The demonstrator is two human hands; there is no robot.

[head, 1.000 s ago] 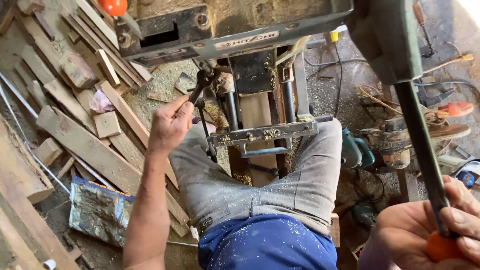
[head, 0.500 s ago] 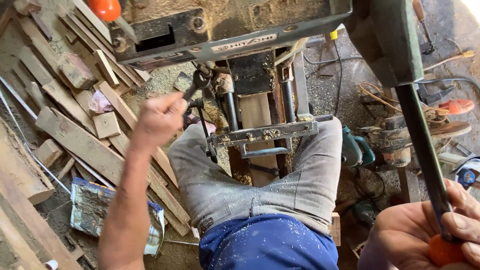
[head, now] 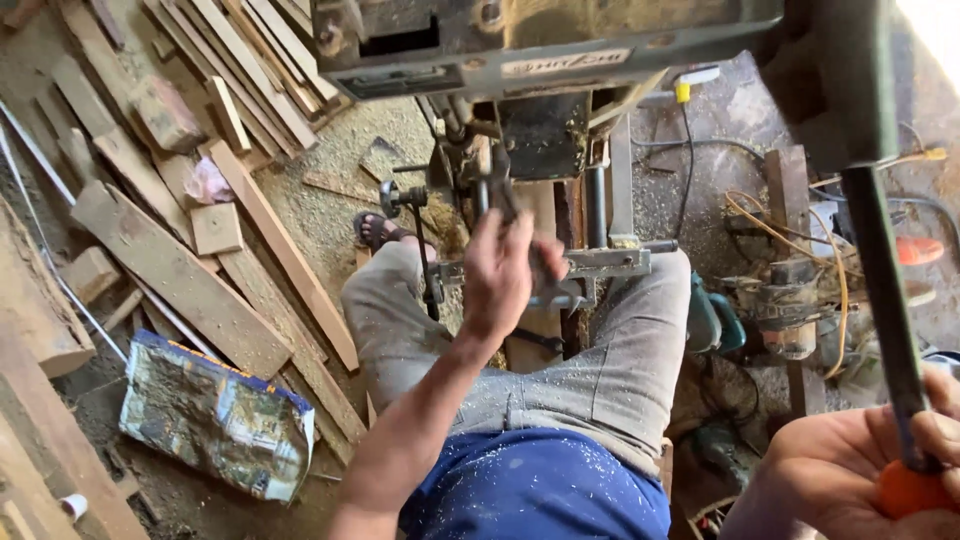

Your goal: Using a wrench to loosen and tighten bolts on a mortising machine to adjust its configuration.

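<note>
Single view, head-mounted, looking steeply down over the person's own lap. Lens sits close to the body: blue shirt [head: 535,490] and grey trousers [head: 600,370] fill the lower centre. Machine [head: 540,40] crosses the top edge, very near. Left hand [head: 500,270] reaches forward at mid-frame; right hand [head: 860,480] is cut by the lower right corner, closest to the lens. Floor with planks [head: 180,270] lies farther below, at left. No second view to compare.

Crumpled printed bag [head: 215,420] lying on floor lower left, pale rectangular label [head: 566,63] on machine, perhaps metal
</note>
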